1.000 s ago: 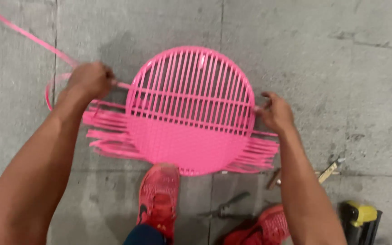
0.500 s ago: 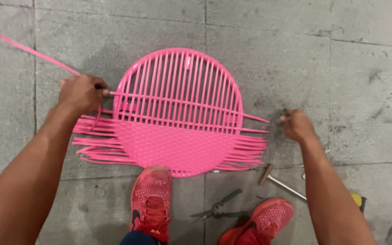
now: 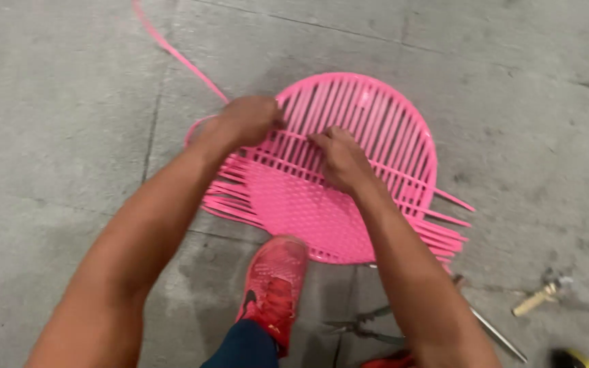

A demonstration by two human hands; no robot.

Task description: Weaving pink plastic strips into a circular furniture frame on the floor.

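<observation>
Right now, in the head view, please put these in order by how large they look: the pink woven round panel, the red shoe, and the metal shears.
1. pink woven round panel, clearly largest.
2. red shoe; it is nearer the camera, so it may look bigger than it is.
3. metal shears, smallest, partly hidden by the right forearm.

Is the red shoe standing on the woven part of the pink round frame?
No, the red shoe stands on the concrete floor, its toe just reaching the near rim of the pink round frame.

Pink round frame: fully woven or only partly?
Partly. The pink frame shows dense weave in its near half; the far half has only bare upright strips.
</observation>
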